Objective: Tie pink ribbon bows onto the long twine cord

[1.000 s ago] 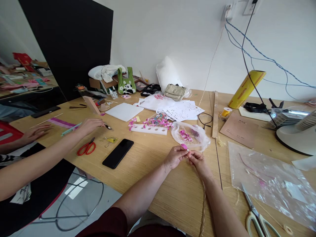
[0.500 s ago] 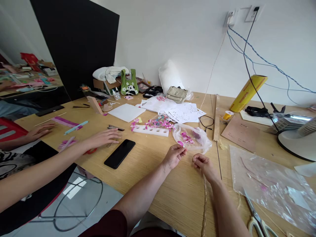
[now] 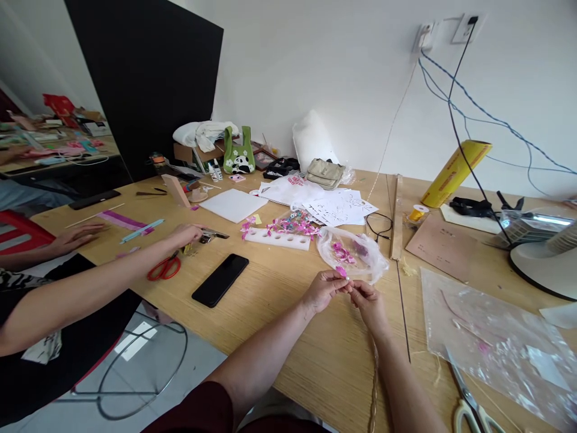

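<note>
Currently, the left hand point(image 3: 324, 291) pinches a small pink petal piece point(image 3: 341, 272) low over the bench point(image 3: 270, 288), its coloured end showing past the fingers, just in front of a clear plastic bag point(image 3: 377, 257) with pink scraps point(image 3: 343, 252) in it. The right hand point(image 3: 367, 299) meets the left at the fingertips, thumb and forefinger drawn together; what they grip, if anything, is too small to tell. Beyond lies a white foam strip point(image 3: 282, 240) with holes, pink flowers point(image 3: 293, 224) heaped behind it. Off to the left are a black phone point(image 3: 220, 280) and a co-worker's hand point(image 3: 188, 233) near red-handled scissors point(image 3: 166, 266)
</note>
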### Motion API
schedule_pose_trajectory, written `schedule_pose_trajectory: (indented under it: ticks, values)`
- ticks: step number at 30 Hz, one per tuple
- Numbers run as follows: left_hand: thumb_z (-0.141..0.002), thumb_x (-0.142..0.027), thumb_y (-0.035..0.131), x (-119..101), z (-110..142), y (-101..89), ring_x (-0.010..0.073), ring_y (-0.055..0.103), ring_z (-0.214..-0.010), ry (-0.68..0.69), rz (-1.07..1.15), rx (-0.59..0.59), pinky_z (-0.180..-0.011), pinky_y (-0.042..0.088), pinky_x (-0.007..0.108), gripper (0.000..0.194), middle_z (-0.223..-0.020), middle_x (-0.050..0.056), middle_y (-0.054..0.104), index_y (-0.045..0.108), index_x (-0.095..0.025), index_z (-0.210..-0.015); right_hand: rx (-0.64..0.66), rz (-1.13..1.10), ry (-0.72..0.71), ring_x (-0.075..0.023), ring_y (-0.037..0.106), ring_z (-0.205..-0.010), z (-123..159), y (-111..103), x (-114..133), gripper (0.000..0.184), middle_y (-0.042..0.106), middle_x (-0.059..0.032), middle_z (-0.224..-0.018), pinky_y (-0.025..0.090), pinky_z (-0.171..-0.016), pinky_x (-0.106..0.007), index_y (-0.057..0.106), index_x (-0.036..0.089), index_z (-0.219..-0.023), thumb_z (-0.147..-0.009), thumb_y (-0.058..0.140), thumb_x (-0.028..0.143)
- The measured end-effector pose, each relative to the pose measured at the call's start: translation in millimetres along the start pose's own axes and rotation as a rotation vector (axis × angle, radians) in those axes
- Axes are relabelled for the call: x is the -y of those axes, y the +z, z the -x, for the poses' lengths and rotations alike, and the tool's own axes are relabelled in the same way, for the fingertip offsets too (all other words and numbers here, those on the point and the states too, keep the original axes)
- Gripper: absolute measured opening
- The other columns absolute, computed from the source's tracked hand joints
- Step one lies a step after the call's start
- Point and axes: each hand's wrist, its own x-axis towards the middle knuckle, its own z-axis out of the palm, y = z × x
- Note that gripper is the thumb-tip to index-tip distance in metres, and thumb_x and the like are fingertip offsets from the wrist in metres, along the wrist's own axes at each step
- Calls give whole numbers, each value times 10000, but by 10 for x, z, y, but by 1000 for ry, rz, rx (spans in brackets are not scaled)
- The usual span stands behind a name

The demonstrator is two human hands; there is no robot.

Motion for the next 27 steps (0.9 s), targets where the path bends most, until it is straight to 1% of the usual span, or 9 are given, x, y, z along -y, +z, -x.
schedule_pose_trajectory:
  ticks: [4, 6, 8, 11, 14, 16, 19, 21, 27]
  values:
    - [-565, -331, 756, -18, 8, 19, 110, 579, -645, 19, -4, 3, -668, 432, 250, 311, -694, 47, 646, 646, -92, -731, 65, -53, 60, -85, 348, -449, -20, -21, -23, 304, 468, 29, -509, 284, -431, -229, 594, 187, -683, -698, 593, 491]
    - [-590, -326, 740, -28, 4, 20, 111, 578, -636, 60, -43, -5, -650, 432, 244, 288, -678, 46, 642, 651, -94, -735, 22, -11, 83, -95, 391, -471, -32, -69, -22, 302, 498, 21, -547, 311, -449, -234, 604, 181, -752, -693, 597, 478]
    - [-618, -316, 721, -26, -9, 11, 113, 575, -628, 118, -119, -23, -640, 435, 245, 254, -663, 44, 637, 656, -97, -729, -67, 55, 88, -109, 433, -504, -33, -130, 24, 309, 517, 12, -586, 348, -472, -241, 594, 179, -845, -710, 584, 456]
    - [-632, -317, 707, 1, -41, -11, 121, 572, -623, 202, -242, -54, -640, 445, 258, 223, -660, 33, 622, 662, -113, -710, -124, 154, -3, -110, 461, -537, -5, -177, 182, 322, 555, -18, -713, 392, -495, -250, 562, 188, -953, -736, 567, 426]
    - [-644, -315, 694, 26, -60, -28, 124, 562, -634, 290, -357, -71, -644, 445, 262, 188, -704, 32, 616, 673, -138, -703, -111, 285, -149, -102, 478, -560, 29, -124, 346, 331, 565, -63, -913, 417, -510, -257, 546, 204, -1005, -735, 582, 392]
    - [-674, -297, 668, 24, -54, -31, 137, 565, -690, 359, -454, -70, -692, 440, 267, 146, -749, 45, 628, 685, -157, -716, -83, 368, -211, -108, 497, -579, 33, -58, 402, 315, 552, -81, -985, 430, -526, -265, 545, 211, -1020, -750, 569, 373]
    - [-711, -257, 630, 2, -32, -33, 157, 569, -786, 427, -561, -74, -773, 417, 269, 109, -803, 60, 647, 697, -188, -762, -66, 478, -248, -112, 505, -575, 4, 25, 401, 283, 552, -81, -1007, 437, -554, -278, 548, 221, -1033, -775, 536, 335]
    - [-716, -234, 618, -3, -22, -39, 158, 566, -790, 447, -594, -84, -776, 409, 263, 98, -800, 60, 648, 696, -196, -761, -93, 560, -265, -114, 501, -563, -24, 62, 375, 262, 561, -78, -1002, 431, -573, -286, 556, 218, -1026, -785, 518, 313]
    - [-760, -251, 558, 63, -39, -60, 124, 502, -641, 445, -683, -123, -651, 384, 231, 161, -634, 22, 568, 663, -169, -669, -199, 692, -305, -164, 553, -695, -77, 133, 288, 194, 591, -71, -884, 414, -624, -283, 595, 199, -888, -833, 437, 299]
